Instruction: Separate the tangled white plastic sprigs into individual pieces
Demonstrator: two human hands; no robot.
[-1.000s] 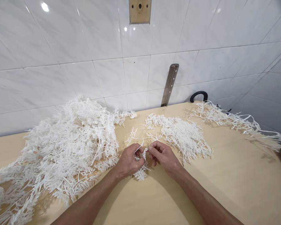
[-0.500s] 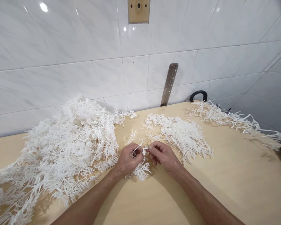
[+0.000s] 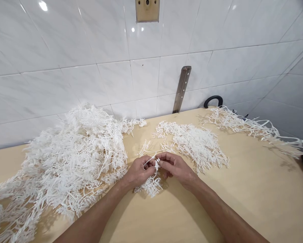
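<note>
My left hand point(image 3: 142, 170) is closed around a white branching plastic sprig point(image 3: 151, 186), whose leafy end hangs down below the fingers to the table. A thin bare stem of it shows above the left thumb. My right hand point(image 3: 175, 166) meets the left from the other side, thumb and forefinger pinched on the sprig's small upper tufts. Its other fingers curl beneath and are partly hidden. Just beyond the hands lies a loose white twig point(image 3: 144, 147).
A large heap of white sprigs point(image 3: 78, 158) covers the table's left. A smaller pile point(image 3: 198, 145) lies right of the hands, and bare white stems point(image 3: 247, 125) stretch along the far right. A metal strip point(image 3: 182, 89) leans on the tiled wall near a black curved handle point(image 3: 213, 98).
My right hand has come closer to the left, and its fingers now reach further over the sprig. The view has shifted slightly; the piles lie as before.
</note>
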